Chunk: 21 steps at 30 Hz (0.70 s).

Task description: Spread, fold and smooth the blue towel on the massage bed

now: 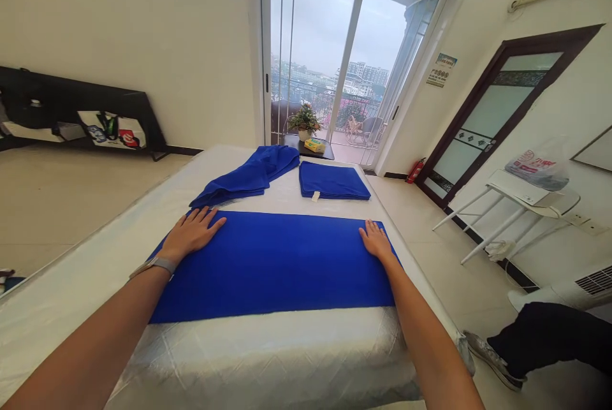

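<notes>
A wide blue towel lies flat across a bed covered in white plastic-wrapped mattress. My left hand rests palm down on the towel's far left corner, fingers spread. My right hand presses flat on the far right corner. Neither hand grips anything. Beyond the flat towel, a loosely bunched blue towel lies at the left and a neatly folded blue towel at the right.
A small dark table with a potted plant stands past the bed by the glass balcony door. A white rack with a bag is at the right wall. Another person's leg and shoe show at lower right.
</notes>
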{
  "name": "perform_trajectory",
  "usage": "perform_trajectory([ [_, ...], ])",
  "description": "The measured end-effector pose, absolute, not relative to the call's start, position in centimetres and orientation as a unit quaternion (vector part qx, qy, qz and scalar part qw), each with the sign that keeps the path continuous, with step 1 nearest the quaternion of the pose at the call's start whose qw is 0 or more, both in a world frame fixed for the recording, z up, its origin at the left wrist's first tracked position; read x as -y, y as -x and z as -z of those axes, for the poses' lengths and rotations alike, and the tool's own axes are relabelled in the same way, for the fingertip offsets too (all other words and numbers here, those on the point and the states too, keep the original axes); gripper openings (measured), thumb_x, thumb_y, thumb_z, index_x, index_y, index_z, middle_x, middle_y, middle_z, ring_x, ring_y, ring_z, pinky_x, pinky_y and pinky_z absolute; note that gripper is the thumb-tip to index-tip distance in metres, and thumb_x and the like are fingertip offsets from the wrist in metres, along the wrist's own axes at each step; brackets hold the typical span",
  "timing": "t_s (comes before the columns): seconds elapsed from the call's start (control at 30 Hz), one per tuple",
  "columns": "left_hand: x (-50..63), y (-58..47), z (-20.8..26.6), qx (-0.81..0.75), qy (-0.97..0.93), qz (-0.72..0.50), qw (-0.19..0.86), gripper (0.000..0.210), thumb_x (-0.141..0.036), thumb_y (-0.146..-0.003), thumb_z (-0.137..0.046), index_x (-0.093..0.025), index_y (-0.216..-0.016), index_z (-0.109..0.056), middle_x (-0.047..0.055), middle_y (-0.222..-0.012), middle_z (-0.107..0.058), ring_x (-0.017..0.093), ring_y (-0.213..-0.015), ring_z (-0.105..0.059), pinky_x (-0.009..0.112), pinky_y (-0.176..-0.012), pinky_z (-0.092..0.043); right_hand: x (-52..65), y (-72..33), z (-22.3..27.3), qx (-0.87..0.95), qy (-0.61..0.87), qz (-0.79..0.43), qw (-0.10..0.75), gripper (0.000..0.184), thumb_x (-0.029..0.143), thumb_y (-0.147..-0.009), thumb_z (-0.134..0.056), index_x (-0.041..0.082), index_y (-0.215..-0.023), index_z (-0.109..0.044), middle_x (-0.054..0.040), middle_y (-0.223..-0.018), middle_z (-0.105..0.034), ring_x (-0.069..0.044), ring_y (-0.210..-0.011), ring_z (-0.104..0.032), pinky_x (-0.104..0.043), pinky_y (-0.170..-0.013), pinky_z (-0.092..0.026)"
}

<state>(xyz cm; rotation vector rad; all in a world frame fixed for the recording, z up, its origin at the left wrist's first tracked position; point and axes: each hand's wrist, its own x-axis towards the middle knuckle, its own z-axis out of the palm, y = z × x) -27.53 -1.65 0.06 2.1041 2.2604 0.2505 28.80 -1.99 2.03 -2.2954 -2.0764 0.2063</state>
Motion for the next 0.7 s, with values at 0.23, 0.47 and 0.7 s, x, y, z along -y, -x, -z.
perform_trajectory([
  [0.23, 0.9, 27.9, -1.6, -0.727, -0.686, -0.018, 0.025, 0.083, -0.066, -0.093, -0.018, -0.016, -0.158, -0.025, 0.014, -0.165, -0.026, 0.034, -0.151, -0.024, 0.053, -0.120, -0.018, 2.0, -30.4, -0.9, 0.651, 0.756, -0.047, 0.042, 0.071, 0.051, -0.103, -0.013, 0.009, -0.161, -0.017, -0.0069, -0.167, -0.016, -0.019, -0.154, -0.011, -0.036, -0.124, -0.006],
  [0.47, -0.7, 17.5, -5.6, -0.672, -0.740, -0.020, 0.003, 0.085, -0.069, -0.094, -0.021, -0.007, -0.143, -0.050, 0.025, -0.149, -0.049, 0.038, -0.133, -0.052, 0.048, -0.109, -0.037, 1.8, -30.4, -0.7, 0.651, 0.756, -0.050, 0.054, 0.072, 0.051, -0.103, -0.015, 0.009, -0.160, -0.019, -0.0070, -0.167, -0.017, -0.019, -0.154, -0.011, -0.037, -0.124, -0.004],
  [0.7, 0.6, 4.9, -1.6, -0.509, -0.853, -0.100, 0.053, 0.079, -0.066, -0.098, -0.012, -0.016, -0.156, -0.033, 0.012, -0.163, -0.032, 0.026, -0.152, -0.026, 0.043, -0.123, -0.016, 1.9, -30.4, -0.9, 0.650, 0.757, -0.047, 0.050, 0.071, 0.051, -0.103, -0.015, 0.010, -0.161, -0.019, -0.0060, -0.167, -0.017, -0.019, -0.154, -0.011, -0.036, -0.124, -0.005],
])
